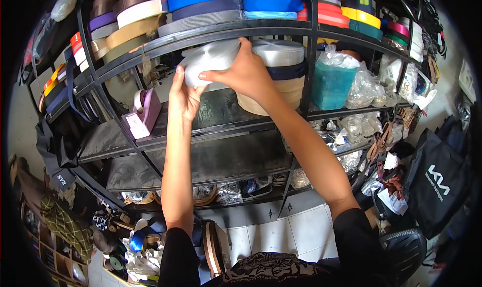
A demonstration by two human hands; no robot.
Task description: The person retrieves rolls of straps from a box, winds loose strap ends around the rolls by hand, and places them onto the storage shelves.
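Observation:
A wide roll of silvery-white webbing [210, 61] is held between my two hands, tilted, in front of a middle shelf of the black rack. My left hand [187, 97] supports it from below and the left, fingers against its side. Over its right side my right hand [244, 70] is closed, the thumb across the front edge. Just right of it stands a stack of rolls: a grey-white roll [277, 53] on top, a dark navy one [286, 71] under it and beige rolls [273, 97] at the bottom.
Colourful webbing rolls [201, 0] fill the shelf above. On the middle shelf [216, 111] are a purple tape dispenser [142, 114] to the left and a teal container [333, 83] with plastic bags [369, 88] to the right. A black bag [436, 181] hangs at right; a chair [409, 247] stands below it.

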